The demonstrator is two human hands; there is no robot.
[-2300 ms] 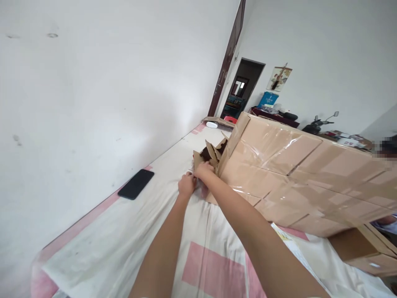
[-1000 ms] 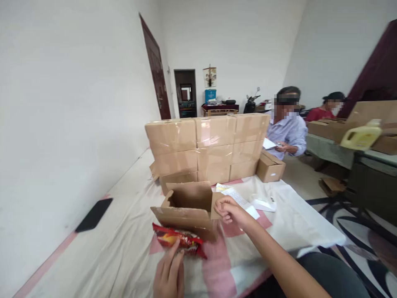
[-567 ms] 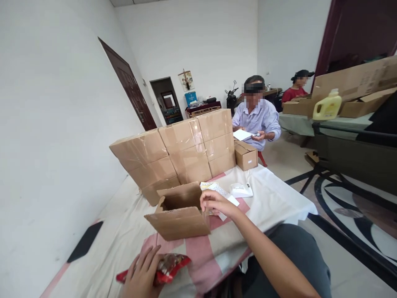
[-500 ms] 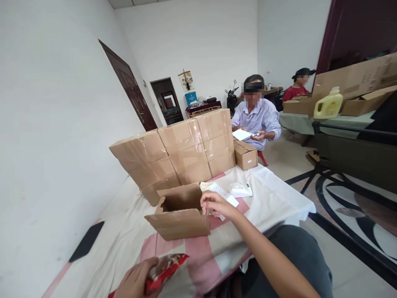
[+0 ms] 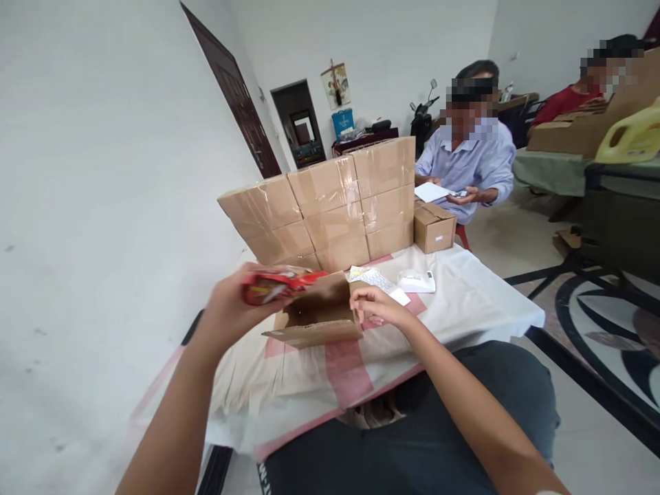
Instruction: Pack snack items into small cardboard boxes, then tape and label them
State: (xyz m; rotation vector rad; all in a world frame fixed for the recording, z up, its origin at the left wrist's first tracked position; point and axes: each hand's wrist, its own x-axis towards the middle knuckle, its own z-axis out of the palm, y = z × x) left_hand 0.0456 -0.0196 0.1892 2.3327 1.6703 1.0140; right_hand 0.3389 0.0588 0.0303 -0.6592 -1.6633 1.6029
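Note:
My left hand is closed around a shiny red packet, raised above the left part of an open cardboard box. The packet looks like a bag of food, though its print is blurred. The box stands on the cloth-covered table with its near flap folded out towards me, and its inside looks dark. At the box's right edge, my right hand has its fingers bent and closed on the cardboard; the fingertips are partly hidden.
Taped cardboard boxes form a wall behind the open box. A printed sheet and a white tape dispenser lie to the right, near a smaller carton. Across the table a person holds a white sheet; another person sits farther right.
My left hand has lifted the red packet from the near left of the table up to the open box. My right hand stays at the box's right edge. The view has shifted left and down.

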